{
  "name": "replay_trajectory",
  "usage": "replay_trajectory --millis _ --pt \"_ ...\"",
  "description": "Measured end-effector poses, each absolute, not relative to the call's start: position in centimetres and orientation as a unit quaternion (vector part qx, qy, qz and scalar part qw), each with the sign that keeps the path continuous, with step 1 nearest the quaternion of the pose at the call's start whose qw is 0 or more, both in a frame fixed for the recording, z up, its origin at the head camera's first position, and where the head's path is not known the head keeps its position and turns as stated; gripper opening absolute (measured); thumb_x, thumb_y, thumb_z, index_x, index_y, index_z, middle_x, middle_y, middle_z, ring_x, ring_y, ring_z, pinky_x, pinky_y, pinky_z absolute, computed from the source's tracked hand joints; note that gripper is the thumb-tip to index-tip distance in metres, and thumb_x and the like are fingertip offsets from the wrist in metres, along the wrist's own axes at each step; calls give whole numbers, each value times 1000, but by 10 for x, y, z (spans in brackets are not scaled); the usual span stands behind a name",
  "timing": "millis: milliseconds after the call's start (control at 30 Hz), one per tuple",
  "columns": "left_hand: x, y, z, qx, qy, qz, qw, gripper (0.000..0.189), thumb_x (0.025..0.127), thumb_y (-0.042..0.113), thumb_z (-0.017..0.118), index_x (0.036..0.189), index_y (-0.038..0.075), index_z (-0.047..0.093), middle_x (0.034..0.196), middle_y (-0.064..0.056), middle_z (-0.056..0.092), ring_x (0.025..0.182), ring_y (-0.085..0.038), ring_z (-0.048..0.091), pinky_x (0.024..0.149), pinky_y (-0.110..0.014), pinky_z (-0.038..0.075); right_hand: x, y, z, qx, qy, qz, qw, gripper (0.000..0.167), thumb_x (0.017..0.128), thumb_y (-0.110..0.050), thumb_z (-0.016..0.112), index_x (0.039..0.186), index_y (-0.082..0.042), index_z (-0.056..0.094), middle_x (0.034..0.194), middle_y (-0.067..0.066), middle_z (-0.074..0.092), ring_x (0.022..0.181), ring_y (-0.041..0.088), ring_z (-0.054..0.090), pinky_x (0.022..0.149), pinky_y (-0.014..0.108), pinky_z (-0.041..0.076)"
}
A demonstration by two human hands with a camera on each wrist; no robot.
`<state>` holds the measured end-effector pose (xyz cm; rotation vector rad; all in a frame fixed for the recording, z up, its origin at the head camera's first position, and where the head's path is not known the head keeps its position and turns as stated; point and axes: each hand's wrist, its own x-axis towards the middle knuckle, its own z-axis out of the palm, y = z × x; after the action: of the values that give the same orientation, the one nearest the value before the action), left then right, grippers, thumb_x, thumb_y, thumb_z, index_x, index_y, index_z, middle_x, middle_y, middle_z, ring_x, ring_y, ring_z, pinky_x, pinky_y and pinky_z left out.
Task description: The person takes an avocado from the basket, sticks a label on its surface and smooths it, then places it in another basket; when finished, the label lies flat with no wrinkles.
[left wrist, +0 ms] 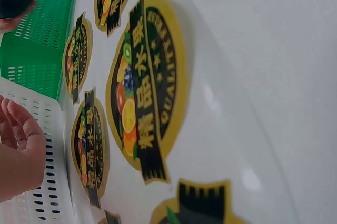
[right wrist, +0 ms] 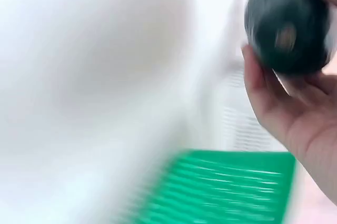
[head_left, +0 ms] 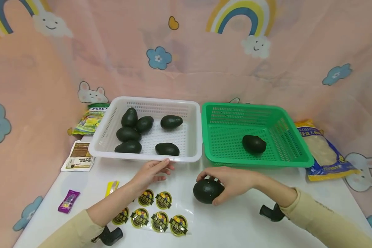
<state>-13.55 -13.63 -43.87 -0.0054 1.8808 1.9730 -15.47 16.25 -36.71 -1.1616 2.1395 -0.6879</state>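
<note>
Fingers and thumb of my right hand (head_left: 235, 179) grip a dark green avocado (head_left: 207, 191) just in front of the two baskets; its stem scar faces the right wrist camera on the held avocado (right wrist: 287, 24). My left hand (head_left: 150, 174) is at the front rim of the white basket (head_left: 142, 157), fingers loosely bent and nothing held; whether it touches the rim I cannot tell. Several avocados (head_left: 128, 134) lie in the white basket. One avocado (head_left: 253, 144) lies in the green basket (head_left: 257, 164). A clear sheet of round fruit stickers (head_left: 139, 217) lies below my left hand.
To the left are a green and yellow bag (head_left: 91, 120), a white and brown packet (head_left: 78, 156), a purple packet (head_left: 69, 201) and a yellow item (head_left: 112, 187) partly behind my left forearm. A blue and yellow bag (head_left: 323, 151) leans at the green basket's right.
</note>
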Motion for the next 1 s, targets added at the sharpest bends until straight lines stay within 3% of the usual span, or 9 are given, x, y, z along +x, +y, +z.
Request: replay_trajectory --millis 300,567,833,1000 --pt "-135 -136 -439 -9 677 707 203 56 98 42 56 124 -8 60 100 0 69 93 -15 60 82 -31 51 -143 172 -435 -428 809 -319 246 67 81 -24 78 140 -16 48 135 -9 51 120 10 49 100 32 42" --pt "-136 -135 -435 -10 677 708 202 53 99 41 56 123 -7 62 100 0 69 94 -15 60 85 -33 51 -143 173 -436 -441 802 -315 251 74 82 -24 78 146 -15 41 144 -4 46 129 14 44 105 37 38" --pt "-138 -135 -436 0 673 707 217 55 99 41 55 127 -6 60 102 -1 69 95 -17 60 86 -34 51 -143 172 -434 -432 813 -304 246 79 81 -31 81 147 -19 40 144 -7 44 129 14 43 104 41 38" --pt "-131 -145 -435 112 756 607 219 48 99 41 56 130 5 61 114 -4 66 104 -22 60 89 -38 50 -143 172 -433 -430 813 -311 241 78 82 -36 79 147 -18 40 145 -6 44 131 15 42 105 42 38"
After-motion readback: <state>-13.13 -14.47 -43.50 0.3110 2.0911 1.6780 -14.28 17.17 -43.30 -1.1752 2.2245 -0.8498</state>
